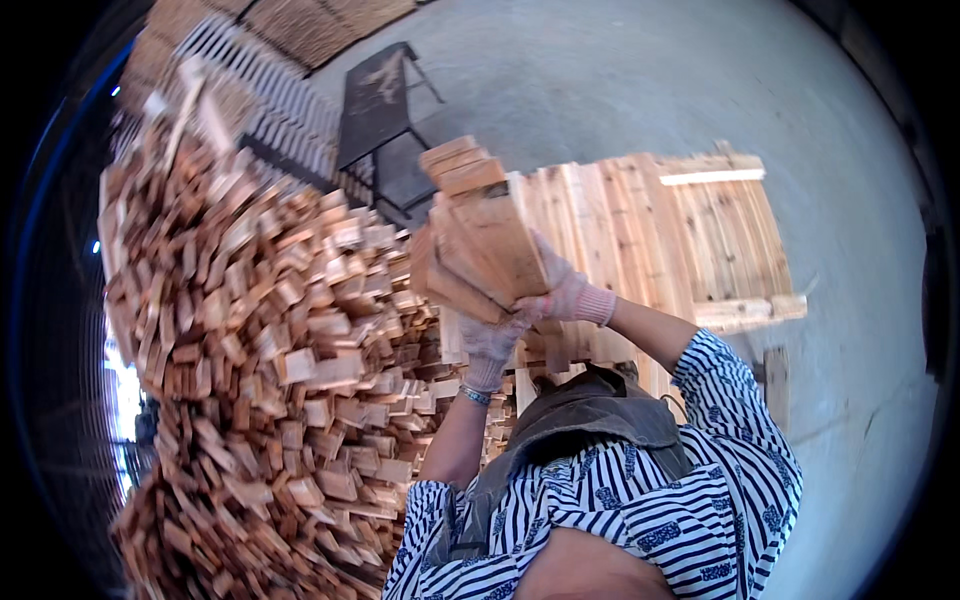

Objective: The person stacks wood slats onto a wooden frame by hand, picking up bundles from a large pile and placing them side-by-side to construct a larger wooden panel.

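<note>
A tall, ragged stack of short reddish-brown wooden offcuts (pixel 270 370) filled the left side of the view, block ends jutting out at uneven lengths. Right of that stack lay a broad flat panel of pale wooden planks (pixel 690 235), its boards running side by side on the grey concrete floor (pixel 620 80). Above the stack's upper right corner stood a dark metal-framed bench (pixel 375 100), and behind it rows of pale slats (pixel 270 85). Against the stack's right edge, held up high, was a bundle of short light-brown wooden boards (pixel 480 235), tilted with its upper end away from the person. The left hand (pixel 490 345), in a pale knit glove, had its grip clamped on the bundle's lower end from beneath, nearest the stack. The right hand (pixel 565 290), in a pale glove with a pink cuff, had its grip pressed tight on the bundle's right side, farther from the stack. Both forearms rose from striped blue-and-white sleeves (pixel 740 400), with a dark brown apron bib (pixel 590 405) between them.
</note>
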Demonstrator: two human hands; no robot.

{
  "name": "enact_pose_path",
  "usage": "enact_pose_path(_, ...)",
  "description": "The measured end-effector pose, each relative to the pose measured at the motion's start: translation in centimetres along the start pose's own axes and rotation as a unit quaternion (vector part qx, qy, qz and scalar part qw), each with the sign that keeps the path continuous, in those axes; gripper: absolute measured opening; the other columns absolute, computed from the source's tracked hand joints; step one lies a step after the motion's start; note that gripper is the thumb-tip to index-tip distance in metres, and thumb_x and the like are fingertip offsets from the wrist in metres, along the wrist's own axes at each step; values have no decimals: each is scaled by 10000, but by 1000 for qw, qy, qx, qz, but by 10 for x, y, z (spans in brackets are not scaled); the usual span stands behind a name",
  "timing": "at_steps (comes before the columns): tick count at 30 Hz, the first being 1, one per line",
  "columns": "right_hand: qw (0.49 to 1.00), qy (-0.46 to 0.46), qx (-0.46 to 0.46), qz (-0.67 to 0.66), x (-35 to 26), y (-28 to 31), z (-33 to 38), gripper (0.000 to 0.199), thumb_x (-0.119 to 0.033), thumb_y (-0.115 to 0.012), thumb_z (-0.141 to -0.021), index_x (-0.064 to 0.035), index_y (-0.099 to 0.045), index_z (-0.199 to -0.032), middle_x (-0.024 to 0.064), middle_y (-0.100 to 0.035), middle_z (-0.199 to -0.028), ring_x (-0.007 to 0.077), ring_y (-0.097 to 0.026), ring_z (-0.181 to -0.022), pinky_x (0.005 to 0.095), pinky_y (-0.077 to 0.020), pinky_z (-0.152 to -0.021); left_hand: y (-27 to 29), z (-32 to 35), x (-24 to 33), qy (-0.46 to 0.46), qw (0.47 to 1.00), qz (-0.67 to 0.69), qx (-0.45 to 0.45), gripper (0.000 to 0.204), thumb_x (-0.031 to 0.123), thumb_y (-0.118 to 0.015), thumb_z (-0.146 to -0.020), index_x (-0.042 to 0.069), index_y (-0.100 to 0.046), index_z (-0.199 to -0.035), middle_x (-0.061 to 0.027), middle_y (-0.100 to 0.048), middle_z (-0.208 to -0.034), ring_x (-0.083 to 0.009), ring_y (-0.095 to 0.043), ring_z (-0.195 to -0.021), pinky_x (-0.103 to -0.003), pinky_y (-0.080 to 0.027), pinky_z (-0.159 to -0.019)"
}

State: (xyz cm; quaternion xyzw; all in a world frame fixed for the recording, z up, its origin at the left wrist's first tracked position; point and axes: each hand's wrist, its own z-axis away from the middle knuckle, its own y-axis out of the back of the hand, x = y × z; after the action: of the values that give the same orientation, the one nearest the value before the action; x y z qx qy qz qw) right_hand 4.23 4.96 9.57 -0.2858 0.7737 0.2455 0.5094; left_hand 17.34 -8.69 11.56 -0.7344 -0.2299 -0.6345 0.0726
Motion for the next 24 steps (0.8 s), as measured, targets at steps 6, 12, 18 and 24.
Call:
enact_pose_path(6,996,-82,34,34,-15,20,-13,1203,-367,-881,-746,35,-119,-1587,275,-432,-1501,340,-467,-1383,375,-374,-1170,-3,-67,14,-82,988,-131,20,677,206,-866,-789,-32,-518,-1317,-177,-599,-1301,-258,-637,-1075,-382,-575,-893)
enact_pose_path(12,970,-195,133,51,-39,84,2,1209,-620,-788,-740,31,-208,-1577,330,-488,-1451,358,-514,-1352,370,-400,-1144,-28,-126,38,21,992,56,-111,347,138,-729,-904,-17,-632,-1199,-166,-618,-1226,-220,-646,-1011,-352,-572,-851)
enact_pose_path(18,831,-467,130,273,-35,147,55,984,-530,-707,-842,-51,-244,-1567,255,-618,-1289,371,-636,-1169,463,-503,-1013,-75,-163,-59,180,952,-178,-171,880,275,-833,-798,-73,-370,-1461,-202,-651,-1217,-283,-656,-1054,-369,-543,-917)
enact_pose_path(24,716,-521,152,439,43,135,105,937,-477,-736,-845,-51,-274,-1540,237,-602,-1264,399,-591,-1194,474,-459,-1031,-143,-137,-154,117,882,-439,-127,1044,383,-859,-712,-99,-327,-1470,-323,-519,-1394,-422,-550,-1265,-431,-454,-1077)
